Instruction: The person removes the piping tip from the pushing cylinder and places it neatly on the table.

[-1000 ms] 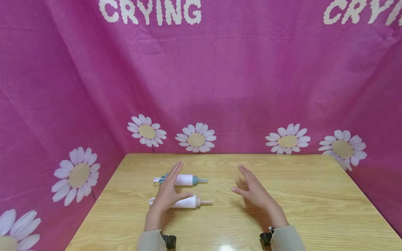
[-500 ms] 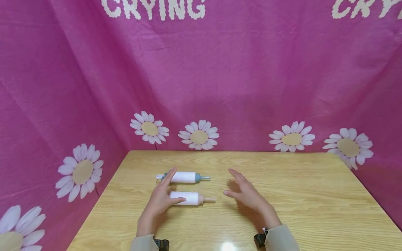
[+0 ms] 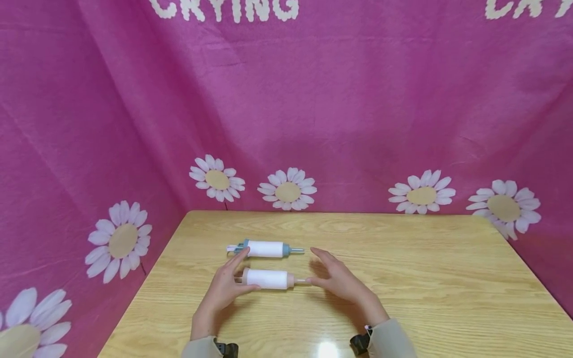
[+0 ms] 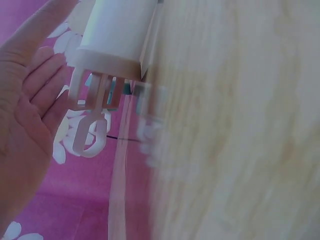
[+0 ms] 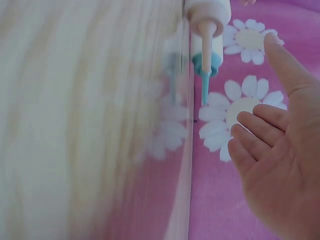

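Note:
Two white syringe-like tubes lie side by side on the wooden table. The far tube has blue ends, and the near tube has pale pink ends. My left hand stands edge-on by the near tube's plunger end, fingers straight and thumb along its near side. My right hand is flat-fingered at the tube's nozzle, thumb tip close to the nozzle tip. In the left wrist view the plunger ring sits beside my left hand. In the right wrist view the pink nozzle and the blue nozzle lie ahead of my right hand.
A pink cloth printed with white daisies hangs close behind the table and along its left and right sides. The bare wood on the table's right half carries nothing.
Both hands have closed in toward the near tube, the left to its plunger end, the right leftward to its nozzle. The tubes have stayed where they lay.

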Available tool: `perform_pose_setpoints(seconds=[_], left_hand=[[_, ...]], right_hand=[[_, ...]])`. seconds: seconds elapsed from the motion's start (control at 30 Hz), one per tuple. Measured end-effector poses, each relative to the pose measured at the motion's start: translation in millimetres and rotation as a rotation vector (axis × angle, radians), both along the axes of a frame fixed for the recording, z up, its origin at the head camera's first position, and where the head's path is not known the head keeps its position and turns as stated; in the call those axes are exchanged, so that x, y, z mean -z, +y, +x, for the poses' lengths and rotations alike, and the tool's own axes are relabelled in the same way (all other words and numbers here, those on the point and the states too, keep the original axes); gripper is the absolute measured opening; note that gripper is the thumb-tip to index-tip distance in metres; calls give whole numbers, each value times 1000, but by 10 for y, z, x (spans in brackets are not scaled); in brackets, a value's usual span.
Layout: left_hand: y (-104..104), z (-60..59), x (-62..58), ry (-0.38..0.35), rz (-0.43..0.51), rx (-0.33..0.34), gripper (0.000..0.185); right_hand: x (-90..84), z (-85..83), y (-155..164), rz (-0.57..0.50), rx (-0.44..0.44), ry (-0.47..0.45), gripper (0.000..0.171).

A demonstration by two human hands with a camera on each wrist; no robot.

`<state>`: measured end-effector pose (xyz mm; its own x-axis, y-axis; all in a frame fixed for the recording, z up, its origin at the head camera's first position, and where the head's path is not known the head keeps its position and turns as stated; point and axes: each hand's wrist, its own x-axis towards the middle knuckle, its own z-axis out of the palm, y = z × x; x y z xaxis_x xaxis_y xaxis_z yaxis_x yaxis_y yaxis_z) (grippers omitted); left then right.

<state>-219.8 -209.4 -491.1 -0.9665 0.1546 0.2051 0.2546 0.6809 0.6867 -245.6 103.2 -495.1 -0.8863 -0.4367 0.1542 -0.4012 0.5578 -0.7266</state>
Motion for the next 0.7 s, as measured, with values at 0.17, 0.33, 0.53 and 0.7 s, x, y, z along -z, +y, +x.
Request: perform_pose_setpoints(seconds=[0.17, 0.33, 0.53, 0.7], left_hand=[[-33, -9, 29, -28, 53, 4, 88], [-56, -12, 51, -64, 96, 12, 82], [-90, -20, 73, -68, 78, 24, 75], [-113, -16, 77, -54, 57, 37, 69]], right_hand=[[32, 4, -100, -11, -51, -15, 77], [50, 2, -179, 10, -72, 7, 72], [82, -12, -271, 8, -113, -29, 67], [112, -24, -340, 20, -167, -21, 62]])
